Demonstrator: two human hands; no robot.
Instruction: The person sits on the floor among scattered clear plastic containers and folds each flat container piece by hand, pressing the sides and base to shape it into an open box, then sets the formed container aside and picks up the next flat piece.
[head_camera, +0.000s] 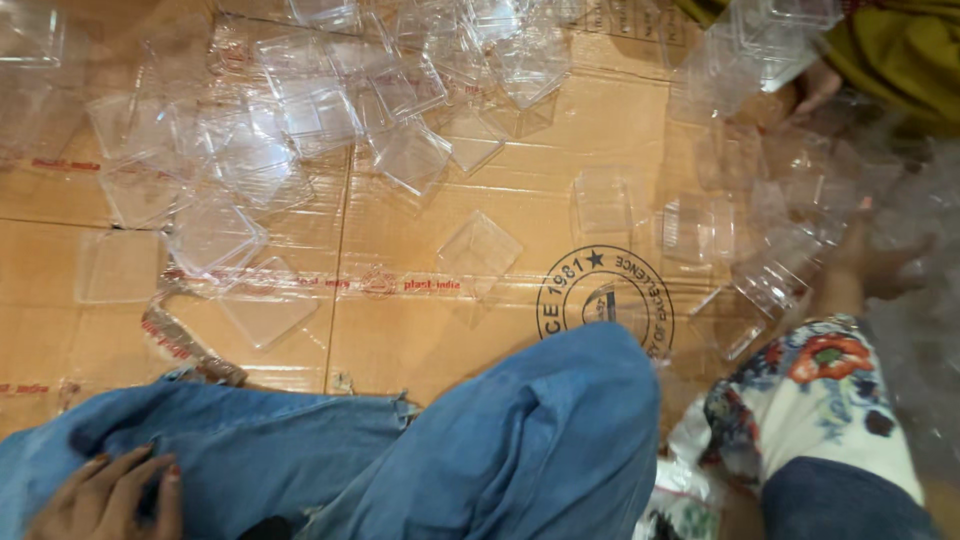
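My left hand (105, 495) rests flat on my blue-jeaned leg (540, 430) at the bottom left, fingers slightly apart and holding nothing. My right hand (880, 268), on a flower-print sleeve (820, 385), reaches into a heap of clear plastic boxes (775, 275) at the right. Clear plastic veils its fingers, so I cannot tell its grip. Many clear square boxes and lids (300, 120) lie scattered over the flattened brown cardboard (420, 340) ahead. A single clear box (478, 250) sits alone near the middle.
Another person in a yellow-green garment (900, 50) sits at the top right, one hand (818, 85) by a stack of clear boxes (760, 40). A strip of torn tape (185, 345) lies by my knee. A printed plastic bag (685, 500) lies between my legs.
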